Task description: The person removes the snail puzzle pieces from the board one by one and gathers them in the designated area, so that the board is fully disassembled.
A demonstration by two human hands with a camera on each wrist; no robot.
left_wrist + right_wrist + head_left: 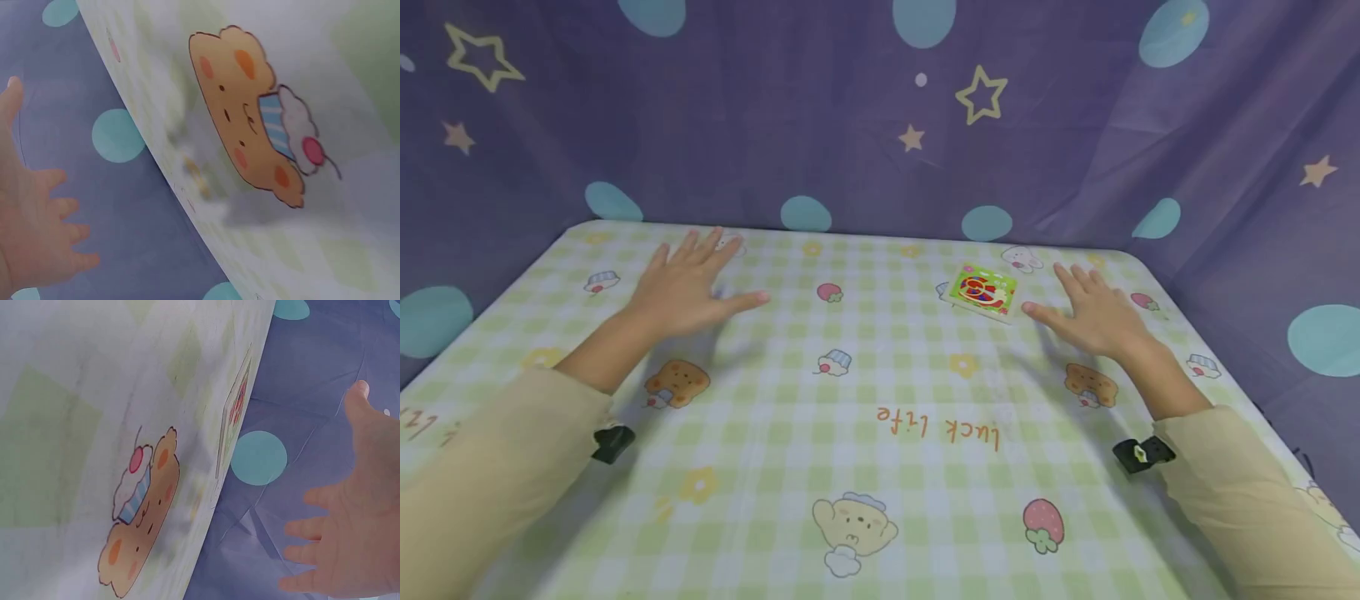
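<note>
A small flat square board (983, 292), pale at its edge with a bright green, red and blue snail-like picture, lies toward the back right of the table. In the right wrist view the same board (234, 412) shows edge-on. My right hand (1097, 315) hovers just right of it, fingers spread, thumb tip close to the board's right side. Over the left part of the table my left hand (681, 287) is held up with fingers apart and nothing in it. Both palms appear empty in the wrist views.
A green-and-white checked cloth (775, 433) printed with bears, cupcakes and strawberries covers the table. Behind it and along the sides hangs a purple curtain (835, 108) with stars and teal dots. Dark wrist devices (1142, 454) sit at the cuffs of both beige sleeves.
</note>
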